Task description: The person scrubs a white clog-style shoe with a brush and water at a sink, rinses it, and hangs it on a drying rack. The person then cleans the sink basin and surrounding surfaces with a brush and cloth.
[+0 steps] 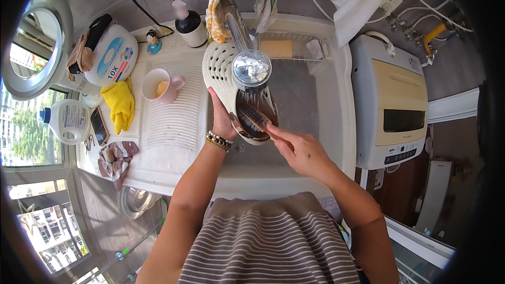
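Note:
A white perforated shoe [221,73] is held over the laundry sink basin [300,106], its toe towards the wall. My left hand [223,116] grips the shoe along its left side; the fingers beneath it are hidden. With my right hand [300,148] I hold a wooden scrub brush [260,120], its bristles inside the shoe's dark heel opening. Water falls in thin streams from the chrome faucet head [251,69] just above into the opening.
On the ribbed washboard [173,122] to the left stands a pink mug [159,86] with a yellowish piece inside. A wire rack [292,47] with a sponge spans the basin's back. Detergent bottles [114,57], a yellow cloth [119,104] and a phone [99,126] line the left. A washing machine [388,102] stands right.

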`<state>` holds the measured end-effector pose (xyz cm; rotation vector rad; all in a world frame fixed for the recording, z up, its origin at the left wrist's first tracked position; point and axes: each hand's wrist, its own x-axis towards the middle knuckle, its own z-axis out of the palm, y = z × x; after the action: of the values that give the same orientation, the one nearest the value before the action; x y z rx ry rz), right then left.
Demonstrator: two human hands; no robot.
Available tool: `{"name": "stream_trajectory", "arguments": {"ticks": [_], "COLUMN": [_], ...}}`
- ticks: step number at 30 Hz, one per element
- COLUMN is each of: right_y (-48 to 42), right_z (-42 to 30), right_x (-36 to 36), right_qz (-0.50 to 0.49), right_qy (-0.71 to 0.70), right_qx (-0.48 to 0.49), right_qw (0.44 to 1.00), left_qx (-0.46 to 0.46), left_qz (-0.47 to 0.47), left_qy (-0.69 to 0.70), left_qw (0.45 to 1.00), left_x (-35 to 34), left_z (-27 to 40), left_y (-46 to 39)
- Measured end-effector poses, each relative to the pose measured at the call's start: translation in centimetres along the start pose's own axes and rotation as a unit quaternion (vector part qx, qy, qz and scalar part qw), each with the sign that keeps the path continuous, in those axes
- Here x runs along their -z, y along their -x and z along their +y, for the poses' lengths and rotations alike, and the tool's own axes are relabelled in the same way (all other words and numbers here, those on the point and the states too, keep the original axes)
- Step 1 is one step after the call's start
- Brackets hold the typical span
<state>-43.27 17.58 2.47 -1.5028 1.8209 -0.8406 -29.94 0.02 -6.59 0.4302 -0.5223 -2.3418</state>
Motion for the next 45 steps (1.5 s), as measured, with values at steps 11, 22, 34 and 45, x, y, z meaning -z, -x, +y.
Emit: {"name": "stream_trajectory", "arguments": {"ticks": [11,22,34,45], "right_y": [-4.6,-5.4,-1.4,-7.6], "right_z": [0.1,0.3,-1.4,-2.9], "right_x": [-4.4,-2.8,3.9,-0.3], "right_qz": [0.101,0.04,-0.004,-0.115], "right_qy": [-0.001,-0.026,0.356,0.385], "right_qx": [0.1,0.053,0.165,0.17], "right_qw": [0.99,0.997,0.92,0.9], "left_qx": [0.063,0.006,0.211,0.189], "left_qz": [0.016,-0.003,-0.077,-0.021], "left_qy": [-0.037,-0.012,0.172,0.069], "left_qw": [0.997,1.0,0.959,0.979], "left_x": [-1.1,1.1,-0.5,-1.4], "left_z": [-0.1,-0.1,1.8,0.5], "left_y": [0.8,0.7,1.6,1.7]}}
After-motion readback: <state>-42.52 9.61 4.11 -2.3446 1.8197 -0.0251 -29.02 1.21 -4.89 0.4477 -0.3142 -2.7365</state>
